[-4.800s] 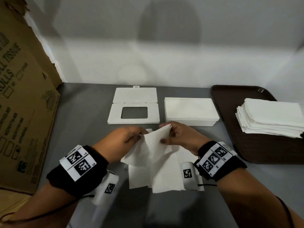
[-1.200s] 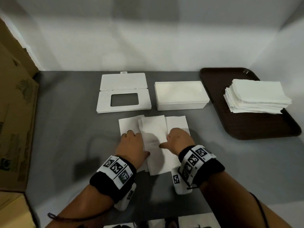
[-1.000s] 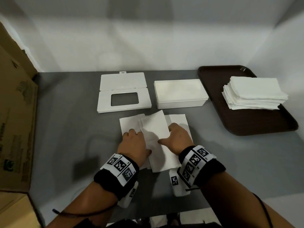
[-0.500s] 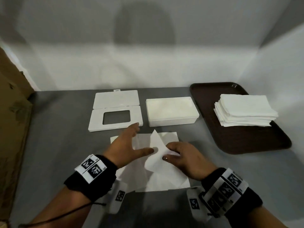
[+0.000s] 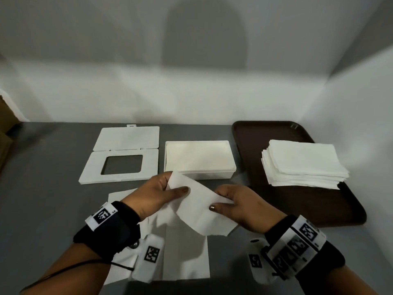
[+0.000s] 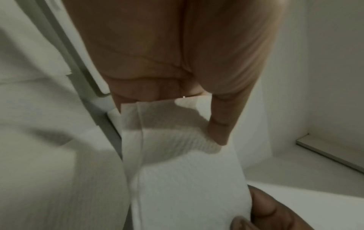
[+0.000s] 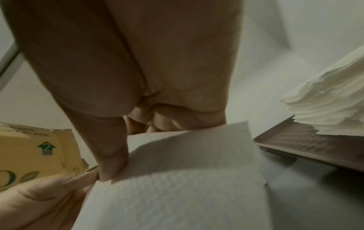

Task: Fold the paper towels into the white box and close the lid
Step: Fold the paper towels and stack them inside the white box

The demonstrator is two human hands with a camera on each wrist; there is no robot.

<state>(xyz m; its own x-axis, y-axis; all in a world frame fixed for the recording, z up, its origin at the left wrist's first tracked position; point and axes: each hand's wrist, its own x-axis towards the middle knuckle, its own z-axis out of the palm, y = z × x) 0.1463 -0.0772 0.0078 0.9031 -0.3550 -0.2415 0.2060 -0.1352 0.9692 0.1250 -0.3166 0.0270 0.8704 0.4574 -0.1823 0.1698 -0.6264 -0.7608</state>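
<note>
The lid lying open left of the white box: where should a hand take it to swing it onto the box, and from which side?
Grip the lid frame by its left edge, reaching from the left. It lies flat on the table, its right edge near the white box, so that outer edge looks freest. Both hands currently hold a paper towel.

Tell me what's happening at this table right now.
A person is folding a white paper towel, gripping it with the left hand and the right hand above more white sheets lying on the grey table. Behind it, the open white plastic box sits beside its detached white lid. A stack of folded white towels waits on the dark brown tray.
</note>
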